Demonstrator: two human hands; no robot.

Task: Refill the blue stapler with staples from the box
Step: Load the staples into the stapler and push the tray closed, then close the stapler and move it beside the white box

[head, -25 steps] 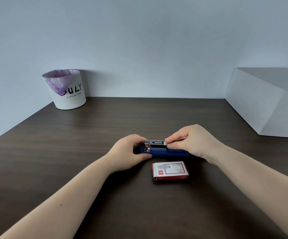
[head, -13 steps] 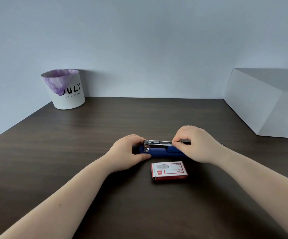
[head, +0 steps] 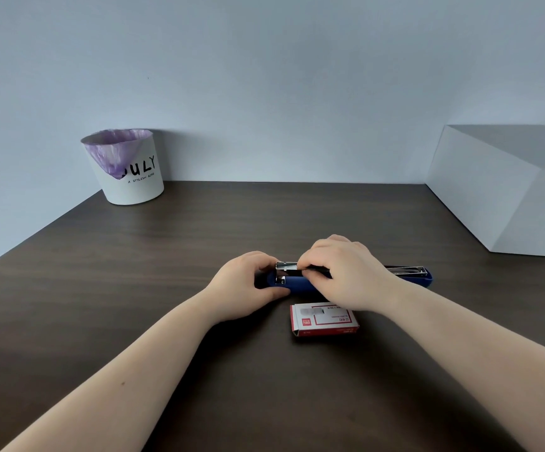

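Observation:
The blue stapler lies crosswise in the middle of the dark wooden table. It is swung open: its blue top arm lies flat to the right and shows its metal inside. My left hand grips the stapler's left end. My right hand rests over the metal magazine, fingertips pinched on its top edge; what they pinch is hidden. A red and white staple box lies closed just in front of the stapler, under my right wrist.
A white paper bin with a purple liner stands at the back left against the wall. A large white block occupies the back right corner. The table's left edge runs diagonally toward me.
The stapler's top arm has swung open to the right and now lies flat. My right hand went right along the stapler, then came back left onto the magazine. My left hand stayed put.

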